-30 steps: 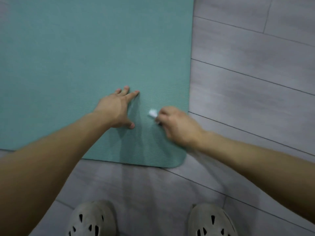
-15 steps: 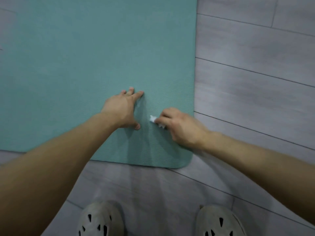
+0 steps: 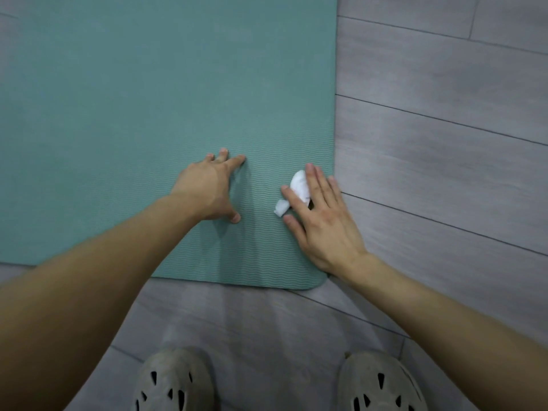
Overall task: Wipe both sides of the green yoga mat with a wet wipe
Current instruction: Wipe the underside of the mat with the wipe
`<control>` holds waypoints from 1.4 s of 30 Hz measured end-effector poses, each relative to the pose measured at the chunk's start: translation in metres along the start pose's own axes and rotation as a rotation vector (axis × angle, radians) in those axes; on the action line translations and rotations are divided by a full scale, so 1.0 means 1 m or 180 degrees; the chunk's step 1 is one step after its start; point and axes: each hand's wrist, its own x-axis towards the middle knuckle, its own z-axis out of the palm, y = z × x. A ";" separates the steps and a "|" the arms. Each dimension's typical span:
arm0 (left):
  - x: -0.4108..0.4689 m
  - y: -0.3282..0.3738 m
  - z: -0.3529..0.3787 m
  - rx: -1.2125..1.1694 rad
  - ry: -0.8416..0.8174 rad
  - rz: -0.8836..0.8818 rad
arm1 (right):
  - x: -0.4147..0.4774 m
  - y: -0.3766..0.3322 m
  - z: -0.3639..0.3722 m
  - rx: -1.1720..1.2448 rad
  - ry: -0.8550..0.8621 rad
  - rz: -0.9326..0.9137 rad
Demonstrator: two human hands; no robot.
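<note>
Right hand (image 3: pixel 323 215) has uncurled from its pinch and slid toward the right edge; fingers straight, pressing the wet wipe (image 3: pixel 298 185), long axis angled away-right, onto the green yoga mat (image 3: pixel 148 99). Mat runs away from the person. Left hand (image 3: pixel 207 191) flat on mat, fingers spread.

The green yoga mat (image 3: pixel 154 93) looks like matt foam, its face ribbed with fine wavy ridges, plainest toward its near right corner. The wet wipe (image 3: pixel 297 188) there is white, soft crumpled cloth. The floor (image 3: pixel 439 120) is grey wood-grain planking with a dull sheen. The 2 shoes (image 3: pixel 175 381) look matt moulded foam, perforated.
</note>
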 end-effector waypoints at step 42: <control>-0.030 0.060 0.028 -0.5809 -0.0133 -0.0229 | 0.007 0.004 -0.060 0.1923 0.0163 0.1352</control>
